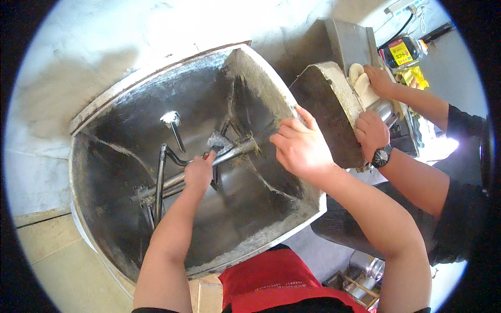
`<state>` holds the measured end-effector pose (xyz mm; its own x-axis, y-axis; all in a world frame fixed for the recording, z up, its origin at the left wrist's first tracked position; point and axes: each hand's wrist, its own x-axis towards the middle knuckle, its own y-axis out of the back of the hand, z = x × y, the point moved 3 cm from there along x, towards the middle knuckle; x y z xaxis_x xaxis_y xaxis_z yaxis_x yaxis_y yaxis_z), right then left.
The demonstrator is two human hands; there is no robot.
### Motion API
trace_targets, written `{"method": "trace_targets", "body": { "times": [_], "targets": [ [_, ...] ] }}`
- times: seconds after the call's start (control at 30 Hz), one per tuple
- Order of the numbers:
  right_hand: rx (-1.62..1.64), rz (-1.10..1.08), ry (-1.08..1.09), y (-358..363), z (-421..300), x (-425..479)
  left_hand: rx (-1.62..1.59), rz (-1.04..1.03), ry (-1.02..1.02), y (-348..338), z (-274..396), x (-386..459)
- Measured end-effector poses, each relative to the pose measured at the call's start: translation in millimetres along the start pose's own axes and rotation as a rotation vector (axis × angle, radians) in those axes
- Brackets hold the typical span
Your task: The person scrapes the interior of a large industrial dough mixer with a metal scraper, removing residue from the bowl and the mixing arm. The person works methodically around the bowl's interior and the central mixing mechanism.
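Observation:
A large metal dough mixer tub [219, 231] stands before me, its inner walls streaked with pale dried residue. Inside it, my left hand [199, 172] is closed around the handle of a small scraper [220, 141]. The scraper's flat blade lies against or just above the mixer's shaft [242, 149]; which of the two, I cannot tell. Bent metal mixing bars [160, 184] branch off this shaft. My right hand [301, 148] grips the tub's right rim [280, 84], with its fingers curled over the edge.
At right, a co-worker's hands [372, 131] are at a second machine [325, 105], one touching pale dough pieces [362, 84]. Beyond are a dark bottle with a yellow label [401, 53] and a power strip [399, 7]. A metal cylinder [366, 262] lies low at right.

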<state>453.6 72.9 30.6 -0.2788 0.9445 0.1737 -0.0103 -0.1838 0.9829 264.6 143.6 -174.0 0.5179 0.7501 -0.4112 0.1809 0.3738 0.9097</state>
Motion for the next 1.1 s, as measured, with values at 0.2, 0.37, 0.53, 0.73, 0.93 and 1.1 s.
{"method": "trace_targets", "body": {
  "times": [0.2,0.37,0.53,0.73,0.93,1.1],
  "targets": [
    [-0.014,0.016,0.007,0,-1,2,-0.068,0.013,0.002,-11,8,2],
    [-0.035,0.022,0.015,0,2,-2,-0.044,-0.011,-0.153,18,5,-27],
    [-0.046,0.038,0.018,3,0,1,0.013,0.002,-0.136,7,4,-30],
    [-0.031,0.047,0.022,0,-2,-3,0.031,-0.011,-0.135,6,0,-33],
    [-0.016,-0.01,-0.006,2,-2,-1,-0.021,0.012,-0.227,11,17,-33],
    [-0.02,-0.011,-0.005,4,-1,-1,-0.356,0.013,0.017,-16,-3,-15]
  ]
}}
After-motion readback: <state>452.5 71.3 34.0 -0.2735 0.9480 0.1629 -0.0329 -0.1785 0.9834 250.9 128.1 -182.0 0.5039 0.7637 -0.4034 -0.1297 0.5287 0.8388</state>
